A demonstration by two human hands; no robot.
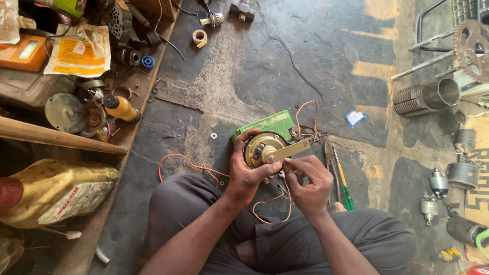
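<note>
Round horn unit (261, 148): held above the lap, centre of scene, just near of the green box; gold-coloured face turned up
Flat metal bracket (290, 150): fixed at the unit's centre, projecting right and slightly far
Left hand (243, 170): closed around the left and near edge of the horn unit, fingers curled over the far-left rim, thumb laid along the near side
Right hand (308, 183): fingers bent and pinched together at the near edge of the bracket, close to the centre fastener; whether a small part sits between the fingertips cannot be told
Green box (265, 126): flat on the floor, just far of the horn unit, partly covered by it
Orange wire (191, 164): looped on the floor left of the hands; further loops right of the green box and near the wrists
Pliers (330, 164): on the floor just right of the right hand
Green-handled screwdriver (344, 186): beside the pliers, right side
Yellow bottle (121, 108): lying on the wooden ledge, far left
Large oil container (51, 191): near left, on its side
Finned cylinder (427, 98): far right, below a toothed sprocket (471, 48)
</note>
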